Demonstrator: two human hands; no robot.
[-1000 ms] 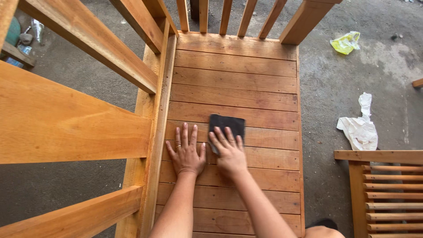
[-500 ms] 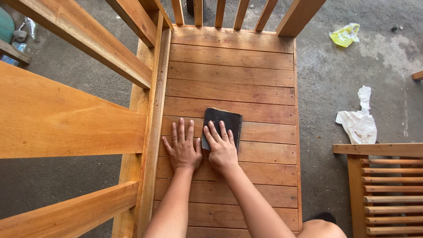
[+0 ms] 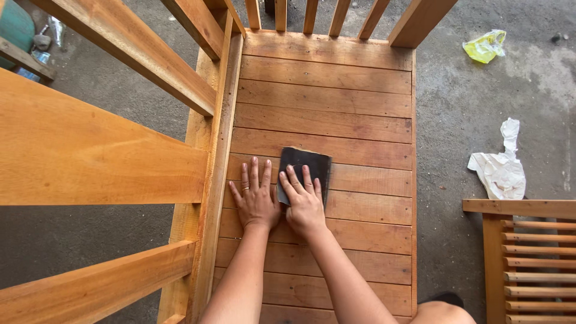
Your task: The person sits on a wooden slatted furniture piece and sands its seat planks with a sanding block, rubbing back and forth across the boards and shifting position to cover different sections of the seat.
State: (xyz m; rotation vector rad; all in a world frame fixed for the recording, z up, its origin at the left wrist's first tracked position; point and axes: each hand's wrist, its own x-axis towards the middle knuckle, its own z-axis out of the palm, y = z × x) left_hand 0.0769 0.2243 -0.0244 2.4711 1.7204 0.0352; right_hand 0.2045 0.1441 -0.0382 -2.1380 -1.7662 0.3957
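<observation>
A dark sheet of sandpaper lies on the slatted wooden seat of a chair seen from above. My right hand rests flat on the sheet's near half, fingers spread and pressing it to the wood. Beside it, my left hand lies flat on the bare slats, fingers apart, a ring on one finger, its edge touching the sandpaper's left side. Both forearms reach in from the bottom of the view.
The chair's wooden armrest and side rails fill the left. Back spindles stand at the top. On the concrete floor lie a white crumpled bag and a yellow wrapper. Another slatted wooden piece sits at bottom right.
My right hand has kept sliding the sandpaper over the slats, shifting slightly leftward and toward me since a second ago. My left hand stays flat beside it.
</observation>
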